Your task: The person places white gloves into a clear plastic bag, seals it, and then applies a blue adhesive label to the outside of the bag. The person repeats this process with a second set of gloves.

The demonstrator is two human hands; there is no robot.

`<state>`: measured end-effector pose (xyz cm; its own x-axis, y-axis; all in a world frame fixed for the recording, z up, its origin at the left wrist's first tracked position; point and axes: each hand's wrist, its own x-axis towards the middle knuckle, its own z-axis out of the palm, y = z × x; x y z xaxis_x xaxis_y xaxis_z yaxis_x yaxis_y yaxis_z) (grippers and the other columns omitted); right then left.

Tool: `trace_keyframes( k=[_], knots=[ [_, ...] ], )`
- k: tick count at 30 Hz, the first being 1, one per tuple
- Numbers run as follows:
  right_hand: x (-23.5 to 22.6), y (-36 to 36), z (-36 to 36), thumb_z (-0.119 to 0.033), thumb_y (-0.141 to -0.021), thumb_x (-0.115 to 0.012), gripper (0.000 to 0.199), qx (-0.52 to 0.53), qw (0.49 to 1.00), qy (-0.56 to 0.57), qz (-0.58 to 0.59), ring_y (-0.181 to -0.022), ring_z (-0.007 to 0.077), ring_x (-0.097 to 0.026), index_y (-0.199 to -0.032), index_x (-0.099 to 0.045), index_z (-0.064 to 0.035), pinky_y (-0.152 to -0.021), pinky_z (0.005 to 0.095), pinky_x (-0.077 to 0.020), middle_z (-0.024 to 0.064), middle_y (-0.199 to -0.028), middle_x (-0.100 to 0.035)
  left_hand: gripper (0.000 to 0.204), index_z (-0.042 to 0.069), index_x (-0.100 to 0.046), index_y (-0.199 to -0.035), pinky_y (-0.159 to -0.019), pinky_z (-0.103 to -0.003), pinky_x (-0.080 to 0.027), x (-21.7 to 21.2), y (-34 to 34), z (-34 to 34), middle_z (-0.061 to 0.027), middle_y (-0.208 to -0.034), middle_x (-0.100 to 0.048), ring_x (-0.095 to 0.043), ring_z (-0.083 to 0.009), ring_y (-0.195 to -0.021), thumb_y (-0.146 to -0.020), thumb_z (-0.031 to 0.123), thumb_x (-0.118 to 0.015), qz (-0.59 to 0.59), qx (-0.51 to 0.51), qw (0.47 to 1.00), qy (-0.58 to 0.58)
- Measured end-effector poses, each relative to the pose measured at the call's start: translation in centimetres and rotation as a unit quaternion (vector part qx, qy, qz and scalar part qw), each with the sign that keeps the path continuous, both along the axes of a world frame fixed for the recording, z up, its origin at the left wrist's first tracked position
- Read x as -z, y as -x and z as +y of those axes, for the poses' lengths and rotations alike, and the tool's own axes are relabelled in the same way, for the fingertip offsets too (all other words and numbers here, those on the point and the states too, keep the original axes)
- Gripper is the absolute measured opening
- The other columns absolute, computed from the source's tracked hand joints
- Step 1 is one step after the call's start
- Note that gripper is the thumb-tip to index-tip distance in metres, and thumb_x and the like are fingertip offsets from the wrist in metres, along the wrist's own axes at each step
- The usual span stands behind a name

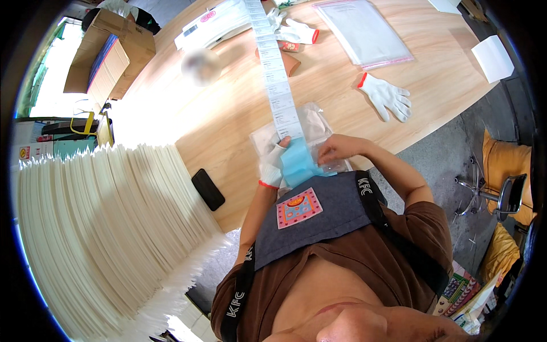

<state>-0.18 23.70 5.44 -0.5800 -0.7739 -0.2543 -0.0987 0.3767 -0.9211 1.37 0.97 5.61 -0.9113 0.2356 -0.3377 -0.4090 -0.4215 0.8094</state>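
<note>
A long strip of white printed labels [278,94] runs down the table toward me. Its near end turns over into light blue backing [297,158] by the apron. My left hand [272,166], in a white glove with bare fingertips, is closed on the left edge of the strip, thumb on top. To the right of the blue backing is my bare right hand [337,149], its fingers drawn together in a pinch; what lies between them is too small to make out. Clear plastic bags [314,118] lie under the strip and both hands.
A black phone [208,190] lies beside a tall stack of white sheets [114,228] at left. Farther off are a white glove [387,98], a pile of clear bags [364,33] and white packets [219,23]. A cardboard box [134,48] stands far left; a chair [504,196] at right.
</note>
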Motion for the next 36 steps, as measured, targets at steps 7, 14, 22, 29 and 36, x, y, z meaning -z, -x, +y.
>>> trace_keyframes(
  k=[7,14,22,29,36],
  knots=[
    [-0.3,2.5,-3.5,-0.013,-0.078,-0.063,0.018,0.288,0.953,0.036,0.091,-0.072,0.0135,-0.059,-0.093,-0.065,-0.0043,-0.068,0.0262,-0.0478,0.0066,-0.079,-0.064,0.030,0.004,-0.049,-0.119,-0.069,-0.027,-0.053,8.8,0.1,-1.5,-0.0077,-0.101,-0.059,-0.061,-0.0171,-0.083,-0.091,0.014,-0.045,-0.029,0.051,0.998,-0.019],
    [1.8,1.3,-5.2,-0.014,-0.071,-0.067,0.016,0.201,0.951,0.065,0.226,-0.073,0.0226,-0.058,-0.086,-0.066,-0.0077,-0.067,0.0326,-0.0467,0.0068,-0.078,-0.061,0.025,0.005,-0.056,-0.102,-0.060,-0.028,-0.052,6.8,0.6,-1.7,-0.0059,-0.081,-0.061,-0.061,-0.0159,-0.069,-0.089,0.025,-0.051,-0.188,0.043,0.968,-0.161],
    [0.5,-0.4,-5.7,-0.016,-0.069,-0.068,0.009,0.204,0.861,0.041,0.463,-0.071,0.0217,-0.056,-0.075,-0.064,-0.0111,-0.061,0.0323,-0.0456,0.0036,-0.072,-0.055,0.029,0.003,-0.055,-0.106,-0.060,-0.033,-0.053,10.2,1.0,-2.8,-0.0095,-0.082,-0.062,-0.062,-0.0200,-0.067,-0.088,0.026,-0.053,-0.178,0.050,0.945,-0.269],
    [0.2,2.7,-3.2,-0.013,-0.072,-0.069,0.009,0.314,0.923,0.182,-0.130,-0.065,0.0101,-0.056,-0.077,-0.067,-0.0058,-0.057,0.0239,-0.0449,0.0035,-0.076,-0.063,0.034,0.003,-0.053,-0.111,-0.066,-0.033,-0.053,5.1,0.2,-1.1,-0.0108,-0.096,-0.062,-0.062,-0.0213,-0.079,-0.087,0.027,-0.056,-0.167,-0.040,0.978,-0.121],
    [4.5,7.4,-0.5,-0.015,-0.073,-0.069,0.015,0.320,0.947,-0.013,0.003,-0.061,0.0080,-0.056,-0.078,-0.067,-0.0010,-0.056,0.0223,-0.0443,0.0029,-0.068,-0.063,0.033,0.007,-0.053,-0.111,-0.063,-0.031,-0.054,5.1,0.1,-1.0,-0.0069,-0.090,-0.062,-0.062,-0.0178,-0.073,-0.084,0.023,-0.061,-0.134,-0.046,0.986,-0.086]
  ],
)
